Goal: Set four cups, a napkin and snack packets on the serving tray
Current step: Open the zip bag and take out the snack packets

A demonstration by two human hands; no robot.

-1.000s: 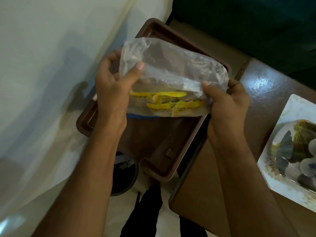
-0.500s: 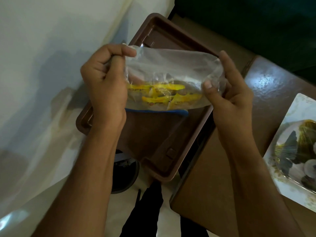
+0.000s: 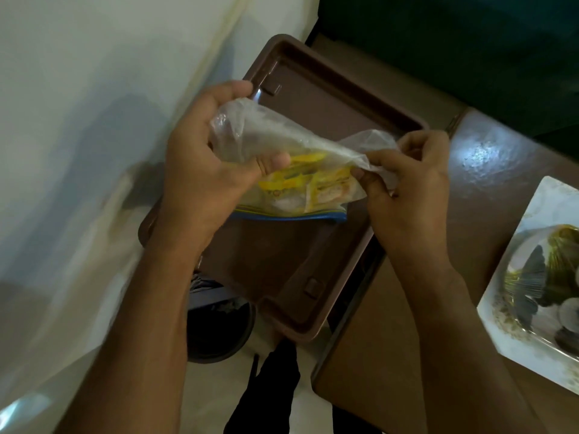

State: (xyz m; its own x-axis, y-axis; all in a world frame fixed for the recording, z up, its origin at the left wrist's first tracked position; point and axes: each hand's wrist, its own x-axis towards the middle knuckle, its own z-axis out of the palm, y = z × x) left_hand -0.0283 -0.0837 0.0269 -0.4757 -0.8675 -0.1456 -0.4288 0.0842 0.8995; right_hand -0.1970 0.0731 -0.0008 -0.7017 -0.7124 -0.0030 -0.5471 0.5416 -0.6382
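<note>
Down below, a brown rectangular plastic serving tray (image 3: 313,261), bare across its floor, jutting past the edge of a brown table (image 3: 488,170), probably parked close so the contents can drop straight in. Off to the right on the table, a white square plate (image 3: 513,308) with a green and dark pattern, well apart from the action. Held above the tray, a clear zip-top plastic bag (image 3: 282,145), blue seal strip hanging at the bottom edge, upended it seems, perhaps to tip things out. Left hand (image 3: 206,170) clasping the bag's near corner, thumb pressed over the film. Right hand (image 3: 404,180) pinching the crumpled far corner between fingertips. Inside, yellow snack packets (image 3: 310,180), bunched near the seal, not yet on the tray.
</note>
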